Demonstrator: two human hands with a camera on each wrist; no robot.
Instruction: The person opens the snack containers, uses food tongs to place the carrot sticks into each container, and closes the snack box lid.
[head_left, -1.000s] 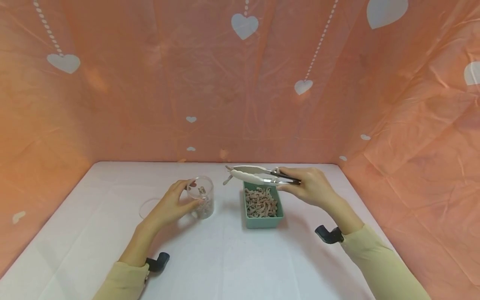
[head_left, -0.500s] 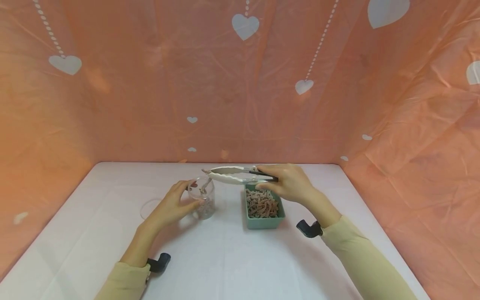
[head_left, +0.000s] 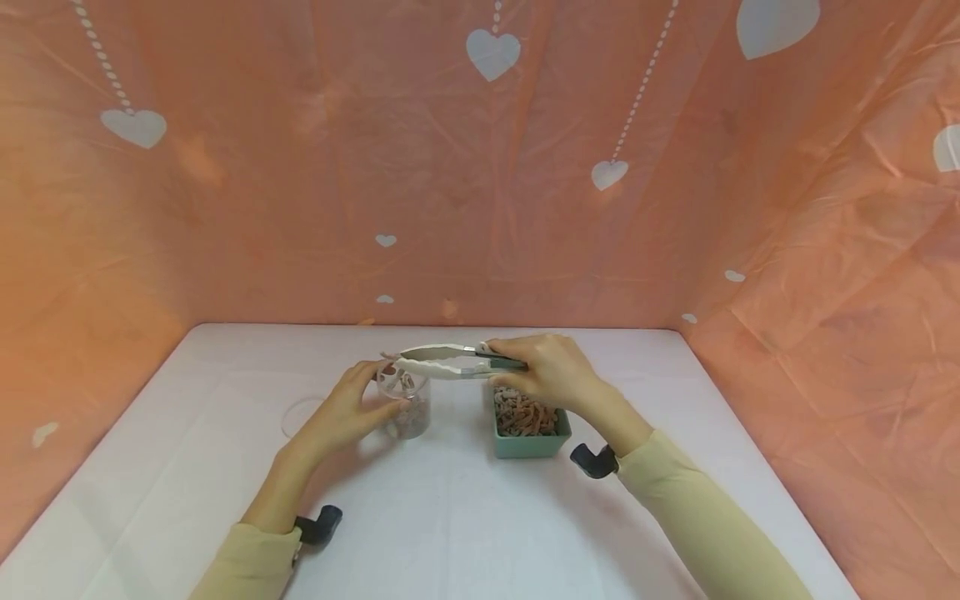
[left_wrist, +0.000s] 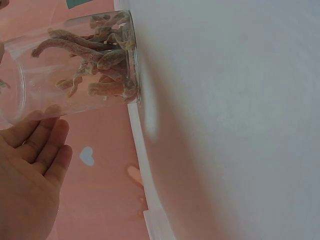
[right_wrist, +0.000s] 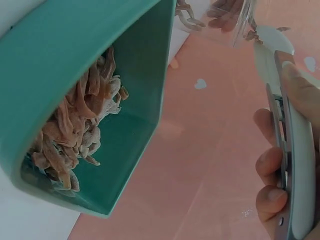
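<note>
A clear plastic jar (head_left: 415,417) stands on the white table, held by my left hand (head_left: 348,412) with thumb and fingers on opposite sides. Several brown dried strips (left_wrist: 110,60) lie in its lower part. My right hand (head_left: 551,367) grips kitchen tongs (head_left: 438,369) with pale scalloped heads and metal arms. Their tips are at the jar's mouth, pinching a small brown strip (right_wrist: 251,35). Below and beside my right hand is a green rectangular box (head_left: 527,447), with a heap of similar strips (right_wrist: 80,115) inside.
A clear round lid (head_left: 288,412) lies on the table left of the jar, partly behind my left hand. An orange cloth (head_left: 465,208) with white hearts rises behind the table (head_left: 480,533) and along its sides.
My right hand has moved left with the tongs, bringing the pinched strip from beside the jar to its mouth. My left hand and the jar have stayed in place.
</note>
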